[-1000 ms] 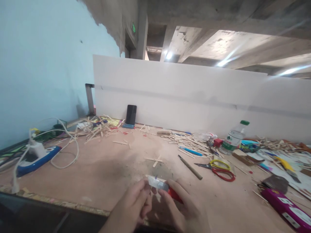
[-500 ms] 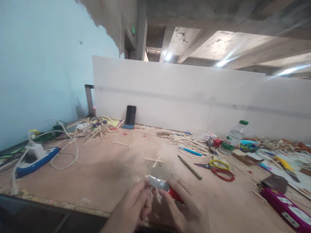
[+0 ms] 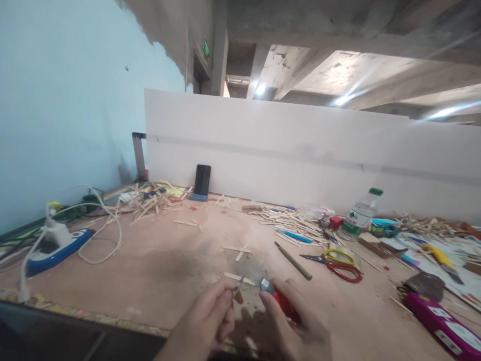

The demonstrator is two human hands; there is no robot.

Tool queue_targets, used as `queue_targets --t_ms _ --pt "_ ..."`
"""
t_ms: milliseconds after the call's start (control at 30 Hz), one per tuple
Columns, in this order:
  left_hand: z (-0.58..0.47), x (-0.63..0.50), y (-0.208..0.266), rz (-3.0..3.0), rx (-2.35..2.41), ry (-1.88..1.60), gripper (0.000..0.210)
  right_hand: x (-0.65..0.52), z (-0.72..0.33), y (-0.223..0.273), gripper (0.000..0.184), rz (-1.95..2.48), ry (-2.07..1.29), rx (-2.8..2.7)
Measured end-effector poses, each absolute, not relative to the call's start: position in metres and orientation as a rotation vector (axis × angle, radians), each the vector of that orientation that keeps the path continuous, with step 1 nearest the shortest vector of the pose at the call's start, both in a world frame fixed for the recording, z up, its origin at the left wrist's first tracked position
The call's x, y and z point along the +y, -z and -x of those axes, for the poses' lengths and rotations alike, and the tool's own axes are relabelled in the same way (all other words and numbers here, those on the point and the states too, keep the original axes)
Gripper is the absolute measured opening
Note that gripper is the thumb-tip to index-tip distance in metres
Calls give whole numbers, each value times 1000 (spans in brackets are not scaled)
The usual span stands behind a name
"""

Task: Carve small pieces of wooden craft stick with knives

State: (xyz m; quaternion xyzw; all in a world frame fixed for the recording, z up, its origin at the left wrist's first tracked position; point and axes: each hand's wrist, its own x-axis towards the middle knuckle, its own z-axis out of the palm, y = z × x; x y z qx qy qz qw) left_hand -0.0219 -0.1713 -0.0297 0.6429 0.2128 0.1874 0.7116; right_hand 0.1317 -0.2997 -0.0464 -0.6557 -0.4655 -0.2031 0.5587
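Observation:
My right hand (image 3: 296,313) is wrapped round a red utility knife (image 3: 284,303) with a grey metal head, held low over the front of the table. Its blade shows only as a blur, if at all. My left hand (image 3: 214,311) is closed in a pinch to the left of the knife. A small, thin, dark-tipped piece (image 3: 241,282) pokes up from those fingertips, too small to name. Just beyond the hands a pale wooden stick (image 3: 246,279) lies on the table. Farther off, two crossed wooden sticks (image 3: 240,249) rest on the surface.
Right of the hands lie a brown rod (image 3: 293,260) and scissors (image 3: 340,263) with yellow and red handles. A water bottle (image 3: 356,218), a stick pile (image 3: 289,220) and a purple case (image 3: 443,321) stand or lie around. Leftward is a power strip (image 3: 62,253); behind, a phone (image 3: 202,179).
My right hand with the utility knife has moved right, away from my left hand. The broad blade seen before no longer shows clearly, and the pale stick behind it has come into view.

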Motion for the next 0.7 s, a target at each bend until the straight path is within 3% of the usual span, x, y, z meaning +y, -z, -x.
queue_targets --t_ms 233,367,700 --pt "24 -173 26 -1387 465 -401 84 -296 -128 41 41 1556 380 -1184" --pt "26 -173 25 -1368 476 -394 76 -295 -129 42 37 1572 322 -1226" --pt "23 -172 30 -1349 477 -407 83 -296 -131 47 35 1575 281 -1281"
